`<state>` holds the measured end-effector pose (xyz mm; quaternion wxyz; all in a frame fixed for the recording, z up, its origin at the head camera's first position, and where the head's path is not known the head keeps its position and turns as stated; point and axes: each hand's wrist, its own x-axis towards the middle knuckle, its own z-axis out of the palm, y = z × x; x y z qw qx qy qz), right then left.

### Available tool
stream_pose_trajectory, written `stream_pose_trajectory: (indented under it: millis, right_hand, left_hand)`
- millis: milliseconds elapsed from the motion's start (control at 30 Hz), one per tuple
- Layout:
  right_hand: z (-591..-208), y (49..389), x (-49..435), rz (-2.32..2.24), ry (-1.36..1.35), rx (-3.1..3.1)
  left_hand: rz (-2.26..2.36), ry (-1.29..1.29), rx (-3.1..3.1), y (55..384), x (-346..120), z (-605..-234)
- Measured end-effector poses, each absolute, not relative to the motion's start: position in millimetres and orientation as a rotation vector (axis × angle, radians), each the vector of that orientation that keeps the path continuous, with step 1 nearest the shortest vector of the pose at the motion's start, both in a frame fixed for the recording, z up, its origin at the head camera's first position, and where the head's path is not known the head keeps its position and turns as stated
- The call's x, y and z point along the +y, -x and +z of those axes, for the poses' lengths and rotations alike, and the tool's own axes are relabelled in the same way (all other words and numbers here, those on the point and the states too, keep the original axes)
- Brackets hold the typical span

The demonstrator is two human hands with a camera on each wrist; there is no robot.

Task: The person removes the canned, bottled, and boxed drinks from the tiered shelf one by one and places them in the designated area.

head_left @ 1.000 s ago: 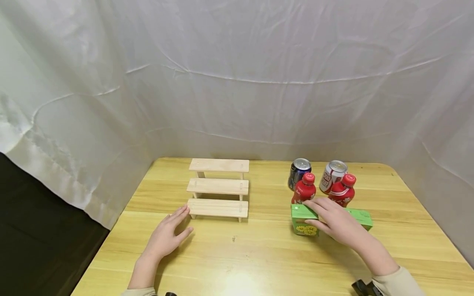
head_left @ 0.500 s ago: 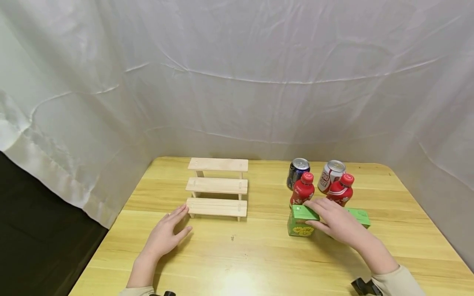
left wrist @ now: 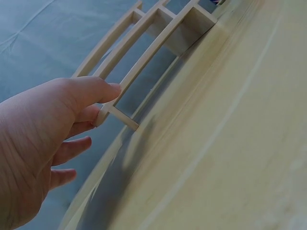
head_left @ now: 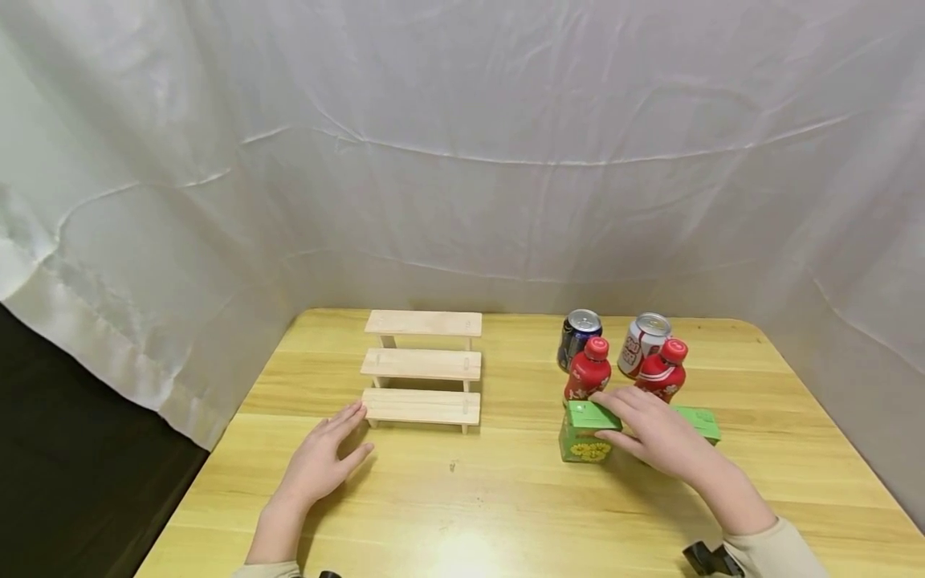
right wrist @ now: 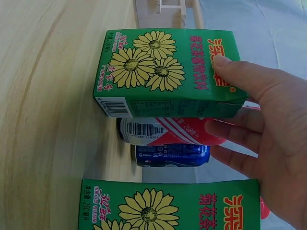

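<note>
My right hand (head_left: 659,429) grips a green drink carton (head_left: 587,433) with yellow chrysanthemums, which stands at the front of the group of drinks. In the right wrist view the thumb lies on the printed face of this carton (right wrist: 158,72), with the fingers behind it. A second green carton (head_left: 699,423) stands beyond that hand, partly covered by it. Over at the left, my left hand (head_left: 318,461) rests its fingertips at the left end of the lowest step of a three-step wooden rack (head_left: 419,407). Its thumb is held apart from the fingers.
Behind the cartons are two red bottles, a left one (head_left: 588,373) and a right one (head_left: 661,375). Farther back stand a dark blue can (head_left: 578,341) and a white-and-red can (head_left: 641,347). A pale curtain (head_left: 506,201) hangs along the table's (head_left: 462,514) back edge.
The gripped carton has turned slightly, its base shifting a little to the left. Both hands stay nearly in place; the whole head view has drifted slightly.
</note>
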<state>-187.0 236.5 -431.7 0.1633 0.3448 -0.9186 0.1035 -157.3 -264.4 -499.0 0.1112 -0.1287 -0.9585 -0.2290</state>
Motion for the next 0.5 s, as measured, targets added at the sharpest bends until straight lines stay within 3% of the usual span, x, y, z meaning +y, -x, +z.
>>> stream_pose_trajectory:
  millis: [500]
  right_hand:
    - [-417,186,243,0.321,-1.003,-2.521]
  left_hand:
    - [-0.497,0.478,-2.607,168,-265,-473]
